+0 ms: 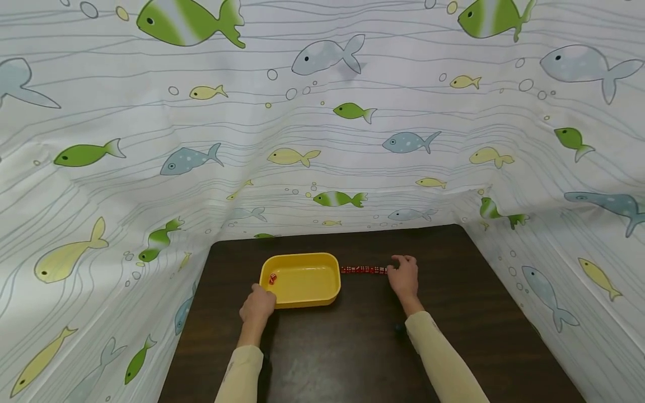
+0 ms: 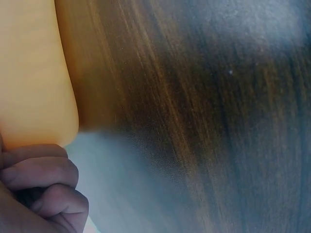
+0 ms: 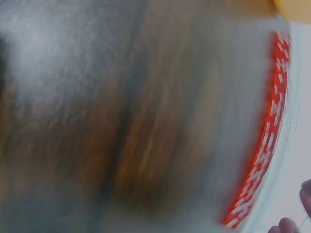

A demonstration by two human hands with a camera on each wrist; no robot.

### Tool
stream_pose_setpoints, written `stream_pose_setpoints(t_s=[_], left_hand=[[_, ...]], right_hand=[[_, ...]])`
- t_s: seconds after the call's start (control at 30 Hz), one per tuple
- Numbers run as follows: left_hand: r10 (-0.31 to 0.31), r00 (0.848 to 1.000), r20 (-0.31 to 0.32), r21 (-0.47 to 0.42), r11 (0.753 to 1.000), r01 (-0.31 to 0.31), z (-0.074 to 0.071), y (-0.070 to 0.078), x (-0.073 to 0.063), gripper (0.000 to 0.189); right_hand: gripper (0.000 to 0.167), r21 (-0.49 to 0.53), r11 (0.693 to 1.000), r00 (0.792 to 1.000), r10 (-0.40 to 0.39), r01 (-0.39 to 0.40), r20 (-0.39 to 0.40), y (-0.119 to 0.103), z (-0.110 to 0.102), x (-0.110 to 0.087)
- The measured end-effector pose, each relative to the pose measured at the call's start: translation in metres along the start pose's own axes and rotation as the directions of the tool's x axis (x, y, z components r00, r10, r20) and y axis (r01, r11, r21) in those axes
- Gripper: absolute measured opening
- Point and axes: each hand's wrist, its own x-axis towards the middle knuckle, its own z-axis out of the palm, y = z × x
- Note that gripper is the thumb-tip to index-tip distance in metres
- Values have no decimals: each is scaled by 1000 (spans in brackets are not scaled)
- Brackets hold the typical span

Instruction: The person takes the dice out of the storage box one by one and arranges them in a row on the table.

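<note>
A yellow tray (image 1: 302,299) sits on the dark wooden table (image 1: 353,347) with one red die (image 1: 272,278) in its left end. My left hand (image 1: 258,296) holds the tray's front left corner. In the left wrist view its fingers (image 2: 43,170) are curled against the tray's wall (image 2: 34,73). A row of several red dice (image 1: 364,270) runs to the right from the tray's right end. My right hand (image 1: 395,264) is at the right end of that row with bent fingers. The blurred right wrist view shows the dice (image 3: 265,141) a little apart from my fingertips (image 3: 287,226).
A white cloth printed with fish (image 1: 322,140) hangs on the left, back and right sides of the table. Bare tabletop lies in front of the tray and to the right of my right hand.
</note>
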Motion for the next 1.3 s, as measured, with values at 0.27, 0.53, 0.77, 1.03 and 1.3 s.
stream_pose_setpoints(t_s=[0.27,0.53,0.77,1.03,1.3], left_hand=[[10,1000,-19,-14,1000,-10,-9,3,2,49],[17,999,-37,-1,1000,-18,-17,5,6,50],[10,998,-67,28,1000,-8,-16,9,7,45],[-1,997,-74,43,999,4,-6,4,4,48],[-3,995,-102,24,1000,6,5,-4,-7,40]], right_hand=[[20,-120,940,947,-320,319,9,-72,50,-19],[22,-39,908,901,-408,418,147,-134,86,-41],[27,21,906,863,-410,423,295,-170,117,-47],[31,-25,894,805,-392,448,446,-186,152,-62],[36,-93,880,765,-348,467,542,-190,177,-77]])
